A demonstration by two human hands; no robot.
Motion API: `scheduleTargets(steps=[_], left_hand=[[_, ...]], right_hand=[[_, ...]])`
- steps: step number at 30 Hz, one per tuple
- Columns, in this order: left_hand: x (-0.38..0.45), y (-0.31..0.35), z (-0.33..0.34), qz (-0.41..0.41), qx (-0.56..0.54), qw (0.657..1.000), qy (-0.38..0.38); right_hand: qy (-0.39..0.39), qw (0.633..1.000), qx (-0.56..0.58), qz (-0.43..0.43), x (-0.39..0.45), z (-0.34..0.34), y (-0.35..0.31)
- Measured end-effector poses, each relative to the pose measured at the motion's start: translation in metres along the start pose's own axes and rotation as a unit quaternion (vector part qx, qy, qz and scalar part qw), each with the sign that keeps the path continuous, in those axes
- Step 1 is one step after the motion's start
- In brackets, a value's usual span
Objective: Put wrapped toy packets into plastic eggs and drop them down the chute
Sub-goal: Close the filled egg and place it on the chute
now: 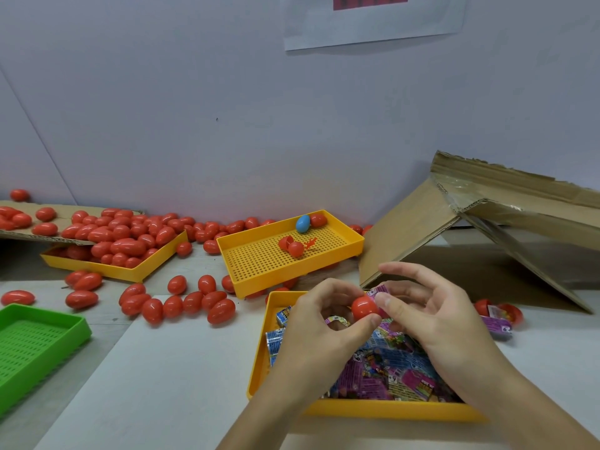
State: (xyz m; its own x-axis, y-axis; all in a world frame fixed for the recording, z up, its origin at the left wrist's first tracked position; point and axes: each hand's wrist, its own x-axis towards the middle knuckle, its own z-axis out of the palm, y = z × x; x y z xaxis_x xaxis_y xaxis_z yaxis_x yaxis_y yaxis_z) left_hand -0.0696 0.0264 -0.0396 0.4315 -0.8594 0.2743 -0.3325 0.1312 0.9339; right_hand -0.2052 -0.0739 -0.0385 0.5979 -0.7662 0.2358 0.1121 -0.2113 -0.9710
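My left hand (319, 326) pinches a red plastic egg (364, 307) above the near yellow tray (259, 362), which holds several wrapped toy packets (386, 368). My right hand (431, 306) meets it from the right and pinches a pink wrapped packet (378, 291) at the egg's top edge. How far the packet sits inside the egg is hidden. The cardboard chute (487, 222) rises at the right, behind my right hand.
Several loose red eggs (181, 303) lie on the table. A yellow tray (107, 267) heaped with red eggs sits at the left. A perforated yellow tray (259, 261) holds a blue egg (302, 223) and red pieces. A green tray (42, 339) lies at the near left. An open egg with packets (496, 316) lies at the right.
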Motion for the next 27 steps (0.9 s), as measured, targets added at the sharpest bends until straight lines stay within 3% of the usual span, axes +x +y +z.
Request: scheduleTargets(steps=[19, 27], left_hand=[[-0.0026, 0.0002, 0.002, 0.053, 0.067, 0.996, -0.002], [-0.0012, -0.001, 0.0025, 0.064, 0.046, 0.997, -0.014]], right_hand=[[0.01, 0.995, -0.091, -0.032, -0.0044, 0.0074, -0.003], [0.009, 0.995, -0.086, -0.05, -0.0037, 0.0074, -0.002]])
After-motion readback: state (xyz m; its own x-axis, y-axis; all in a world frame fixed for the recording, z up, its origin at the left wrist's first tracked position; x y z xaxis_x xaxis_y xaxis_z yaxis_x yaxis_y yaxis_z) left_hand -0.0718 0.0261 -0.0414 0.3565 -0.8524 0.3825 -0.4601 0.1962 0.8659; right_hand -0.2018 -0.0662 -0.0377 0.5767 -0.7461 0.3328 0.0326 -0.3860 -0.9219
